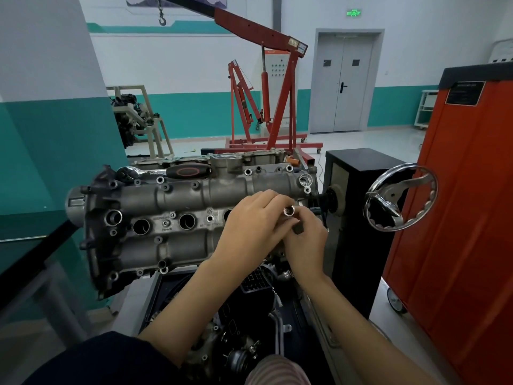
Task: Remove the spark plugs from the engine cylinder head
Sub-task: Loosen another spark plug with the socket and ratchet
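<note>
Both hands' fingers, left hand and right hand, clasped around a socket above the cylinder head.

Bare forearms, no gloves on the hands, dark navy short sleeve at left.

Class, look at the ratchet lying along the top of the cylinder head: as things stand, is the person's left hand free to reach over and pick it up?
Probably not at once. The left hand and right hand both hold a socket. Nothing lies across the way to the ratchet.
</note>
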